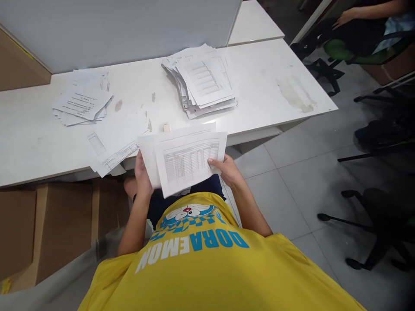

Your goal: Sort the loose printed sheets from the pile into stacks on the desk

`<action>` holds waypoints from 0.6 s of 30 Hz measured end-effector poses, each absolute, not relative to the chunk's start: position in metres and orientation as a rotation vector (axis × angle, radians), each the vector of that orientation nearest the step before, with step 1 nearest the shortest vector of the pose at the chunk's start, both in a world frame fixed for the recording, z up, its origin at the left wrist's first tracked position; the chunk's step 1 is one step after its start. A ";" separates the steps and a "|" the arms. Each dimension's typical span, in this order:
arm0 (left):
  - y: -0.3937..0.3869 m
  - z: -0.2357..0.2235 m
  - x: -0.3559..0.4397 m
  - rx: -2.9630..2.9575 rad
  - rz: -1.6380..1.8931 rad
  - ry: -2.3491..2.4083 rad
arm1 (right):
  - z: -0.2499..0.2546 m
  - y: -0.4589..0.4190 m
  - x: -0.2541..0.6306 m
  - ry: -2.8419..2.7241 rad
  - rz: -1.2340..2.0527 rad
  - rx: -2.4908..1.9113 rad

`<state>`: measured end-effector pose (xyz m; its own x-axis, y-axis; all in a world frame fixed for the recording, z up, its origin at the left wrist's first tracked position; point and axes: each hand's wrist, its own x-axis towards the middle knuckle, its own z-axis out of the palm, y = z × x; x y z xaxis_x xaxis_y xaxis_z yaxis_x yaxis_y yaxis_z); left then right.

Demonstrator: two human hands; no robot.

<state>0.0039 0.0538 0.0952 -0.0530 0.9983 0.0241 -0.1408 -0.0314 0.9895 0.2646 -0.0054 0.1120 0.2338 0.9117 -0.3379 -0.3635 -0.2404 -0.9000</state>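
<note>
The printed sheets [191,164] are held above the person's lap, in front of the worktop [259,82], with the foremost sheet showing a dense table. The right hand [229,169] pinches their right edge, thumb on the printed face. The left hand [142,175] is at their left edge (its fingertips are behind the paper, so whether it pinches cannot be told). Beyond the sheets sits a small pale block [166,128]. A loose sheet [113,142] overhangs the front edge at left; behind it lies a low paper pile [84,99]. A thicker paper stack [207,82] stands near the partition [129,30].
</note>
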 end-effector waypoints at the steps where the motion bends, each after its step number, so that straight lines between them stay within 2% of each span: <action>1: 0.053 0.097 0.004 1.001 1.297 1.064 | 0.112 -0.005 0.266 -0.598 1.313 -1.306; 5: 0.047 0.102 0.002 0.936 1.241 0.918 | 0.108 -0.008 0.269 -0.633 1.281 -1.376; 10: 0.041 0.101 0.010 1.102 1.060 0.971 | 0.102 -0.012 0.273 -0.733 1.289 -1.437; 18: 0.053 0.067 0.019 1.158 1.012 1.114 | 0.086 -0.010 0.280 -0.678 1.396 -1.337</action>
